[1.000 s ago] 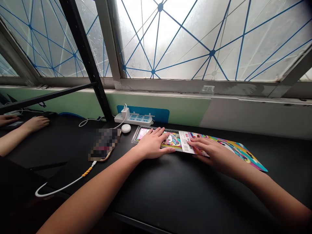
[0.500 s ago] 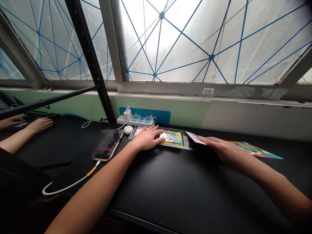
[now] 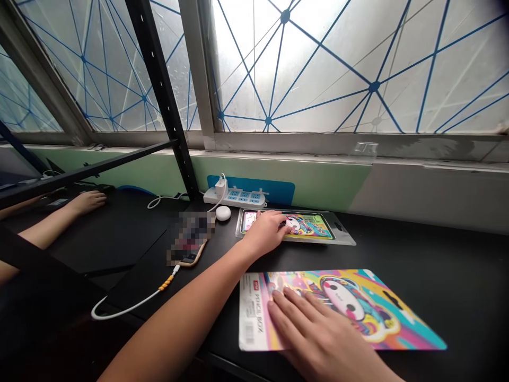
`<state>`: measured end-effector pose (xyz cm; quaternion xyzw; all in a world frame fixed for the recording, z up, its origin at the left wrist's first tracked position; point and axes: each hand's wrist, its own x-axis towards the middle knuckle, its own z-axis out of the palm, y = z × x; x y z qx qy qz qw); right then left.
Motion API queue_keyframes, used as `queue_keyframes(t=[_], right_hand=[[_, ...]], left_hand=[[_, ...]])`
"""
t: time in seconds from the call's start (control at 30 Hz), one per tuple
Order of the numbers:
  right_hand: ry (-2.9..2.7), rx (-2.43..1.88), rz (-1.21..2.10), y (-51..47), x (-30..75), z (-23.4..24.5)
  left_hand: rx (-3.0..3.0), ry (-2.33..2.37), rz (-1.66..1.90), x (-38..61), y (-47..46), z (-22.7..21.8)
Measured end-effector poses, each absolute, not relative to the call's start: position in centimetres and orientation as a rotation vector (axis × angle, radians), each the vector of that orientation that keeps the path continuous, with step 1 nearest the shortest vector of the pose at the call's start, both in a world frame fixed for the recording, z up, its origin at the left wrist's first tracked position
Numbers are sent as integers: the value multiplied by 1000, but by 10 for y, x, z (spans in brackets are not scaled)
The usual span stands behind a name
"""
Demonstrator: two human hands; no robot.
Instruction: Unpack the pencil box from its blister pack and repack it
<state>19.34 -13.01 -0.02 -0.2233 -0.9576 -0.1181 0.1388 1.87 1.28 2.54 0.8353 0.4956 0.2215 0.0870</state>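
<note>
At the back of the black desk, a colourful pencil box [image 3: 312, 226] lies in a clear plastic blister tray [image 3: 345, 237]. My left hand [image 3: 268, 231] is on the box's left half, its fingers curled down over it and covering part of the picture. Nearer to me, a bright cardboard sheet [image 3: 377, 289] printed with a cartoon character and the words "PENCIL BOX" lies on the desk. My right hand [image 3: 318, 329] rests flat on the sheet's near left part, fingers stretched out, with nothing gripped.
A phone [image 3: 193, 241] with a white charging cable [image 3: 131, 307] lies to the left, beside a round white case [image 3: 223, 213]. Behind stands a white power strip [image 3: 238, 198] against the wall. A black metal frame [image 3: 163, 79] rises at left, where another person's hand [image 3: 89, 201] rests.
My right hand has brought the cardboard sheet from the far right to the near middle, laid it down and flattened out on it. My left fingers, earlier spread, are now curled.
</note>
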Motion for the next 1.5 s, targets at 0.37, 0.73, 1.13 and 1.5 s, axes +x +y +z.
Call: queue_keyframes(t=[0.37,0.73,1.13,1.5], right_hand=[[-2674,-938,-116,-75,158,-8],[-2707,-954,-132,-76,163,-7],[-2609,-782,-185,-64,174,-9],[-2403,-604,-136,-65,186,7]], left_hand=[[2635,1234,546,8,6,30],[2641,1184,451,2,1,39],[2621,1160,475,2,2,35],[2639,1182,579,4,10,25]])
